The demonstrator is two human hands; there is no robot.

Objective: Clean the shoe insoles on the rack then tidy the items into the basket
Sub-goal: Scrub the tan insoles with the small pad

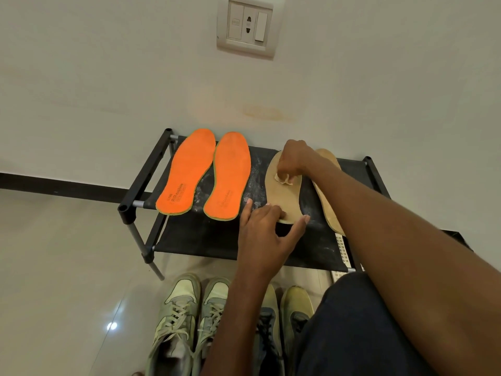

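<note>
Left of tan insole (287,196): two orange insoles (206,175) on rack (141,185). At its heel: left hand (267,234), fingers spread, pinning. Mid-sole: right hand (294,161) pinching small wipe (283,179). Risk: sliding off front edge if pinning slackens. Basket unseen.

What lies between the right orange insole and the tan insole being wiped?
Only bare, dusty black rack fabric separates orange insole from tan insole, head view.
</note>
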